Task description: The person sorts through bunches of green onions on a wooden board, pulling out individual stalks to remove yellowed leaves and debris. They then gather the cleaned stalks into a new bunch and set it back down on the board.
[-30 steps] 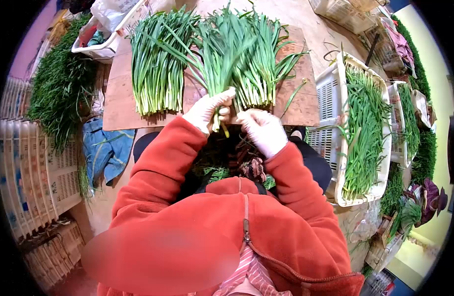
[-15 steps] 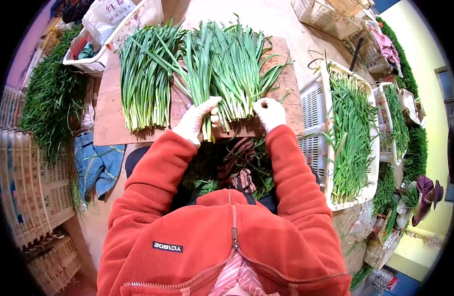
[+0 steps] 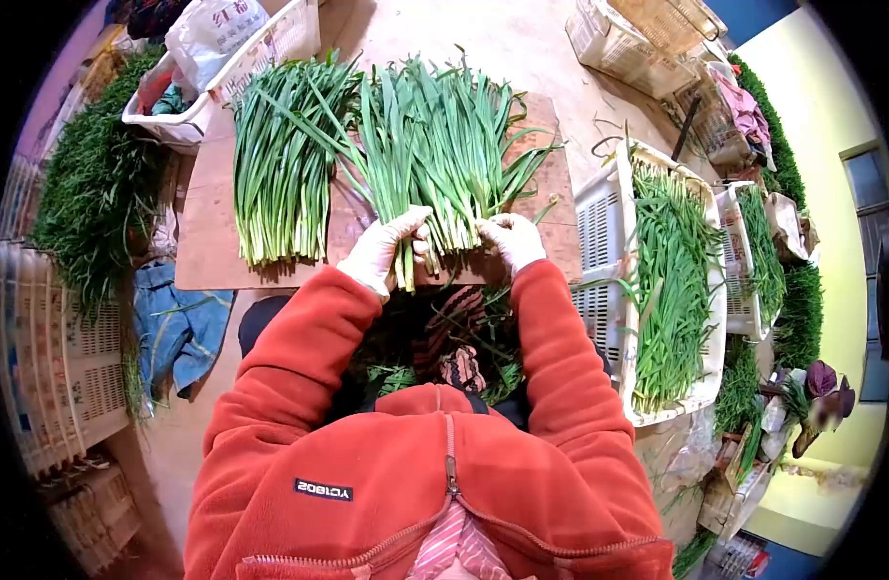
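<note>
Two piles of garlic chives lie on a reddish-brown board, stalk ends towards me. My left hand (image 3: 388, 249), in a pale glove, is closed around a small bunch of garlic chives (image 3: 391, 184) near its pale stalk ends. This bunch lies against the right pile (image 3: 459, 145). At that pile's lower right edge, my right hand (image 3: 514, 242), also gloved, has its fingertips pinched at the stalk ends. How many stalks are between them is hard to see. Apart from both hands, the left pile (image 3: 285, 164) lies in a neat row.
The board (image 3: 208, 222) spans the space before me. At my right stands a white crate (image 3: 609, 280) full of chives, with another crate (image 3: 744, 251) beyond. Blue cloth (image 3: 179, 324) lies to the left by stacked crates (image 3: 87, 358). A person (image 3: 826, 406) is at far right.
My right hand has moved left and inward, onto the stalk ends of the right pile. My left hand keeps its hold on the small bunch. The whole view has shifted slightly.
</note>
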Demonstrator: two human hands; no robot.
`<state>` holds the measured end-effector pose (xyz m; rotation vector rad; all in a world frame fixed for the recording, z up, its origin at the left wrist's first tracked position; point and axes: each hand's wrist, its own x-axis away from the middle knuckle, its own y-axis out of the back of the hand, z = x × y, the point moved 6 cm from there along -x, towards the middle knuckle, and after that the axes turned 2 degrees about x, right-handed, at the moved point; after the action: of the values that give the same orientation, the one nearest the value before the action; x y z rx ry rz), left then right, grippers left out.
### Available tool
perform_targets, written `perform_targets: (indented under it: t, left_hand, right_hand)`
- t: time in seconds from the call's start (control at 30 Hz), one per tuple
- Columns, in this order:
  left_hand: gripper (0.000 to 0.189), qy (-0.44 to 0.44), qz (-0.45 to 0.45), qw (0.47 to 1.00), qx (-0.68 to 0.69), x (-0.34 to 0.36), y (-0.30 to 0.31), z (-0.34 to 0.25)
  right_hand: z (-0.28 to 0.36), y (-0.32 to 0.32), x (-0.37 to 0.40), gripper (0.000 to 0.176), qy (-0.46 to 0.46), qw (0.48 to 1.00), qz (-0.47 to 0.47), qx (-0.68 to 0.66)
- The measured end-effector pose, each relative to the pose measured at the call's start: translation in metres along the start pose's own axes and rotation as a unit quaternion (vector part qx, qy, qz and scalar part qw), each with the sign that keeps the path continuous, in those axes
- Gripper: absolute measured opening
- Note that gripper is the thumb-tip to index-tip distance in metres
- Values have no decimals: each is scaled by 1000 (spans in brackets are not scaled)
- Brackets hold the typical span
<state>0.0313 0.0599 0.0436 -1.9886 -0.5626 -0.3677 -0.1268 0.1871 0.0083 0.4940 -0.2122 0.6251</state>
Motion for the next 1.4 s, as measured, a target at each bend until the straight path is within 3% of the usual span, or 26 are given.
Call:
perform_targets:
  t: [0.17,0.3,0.37,0.5,0.57,0.63,0.67,0.8,0.93,1.03,1.17,1.27,1.3,1.4]
  left_hand:
    - [15,-5,6,1000,3,0,-1,-1]
    - [16,-12,16,1000,1,-4,4,-2]
    - [16,-10,28,1000,0,-3,3,1]
    - [21,16,33,999,-12,2,-2,6]
    - [23,32,57,998,-5,5,-7,11]
    - [26,40,-5,995,-88,10,-10,14]
    - [28,37,11,996,-78,9,-13,18]
    - [22,14,80,995,-52,4,-13,35]
    - [24,37,39,998,-34,8,-13,35]
    - [22,13,31,998,-61,8,-16,30]
    - [21,-30,19,997,-72,-2,-8,26]
    - [21,-50,20,997,-53,-5,-5,18]
    - [22,-45,20,998,-40,-3,-6,16]
    - [22,-42,20,997,-67,0,-10,18]
  right_hand:
    - [5,1,7,26,-21,998,9,-66]
    - [8,25,10,18,17,999,26,-15]
    - [22,43,36,16,-69,992,47,-90]
    - [26,55,64,16,-85,978,47,-182]
    - [18,50,67,18,-90,965,65,-237]
    - [21,35,76,18,-42,968,62,-240]
    - [24,28,83,18,-58,980,55,-180]
    - [35,-14,113,17,-19,971,119,-204]
    - [27,-25,123,15,-3,969,103,-225]
    - [28,-22,130,12,46,978,75,-190]
    - [35,-13,147,11,200,977,63,-49]
    - [13,-1,158,17,171,944,172,224]
    - [2,5,158,21,136,891,235,364]
    - [27,29,149,34,246,889,12,387]
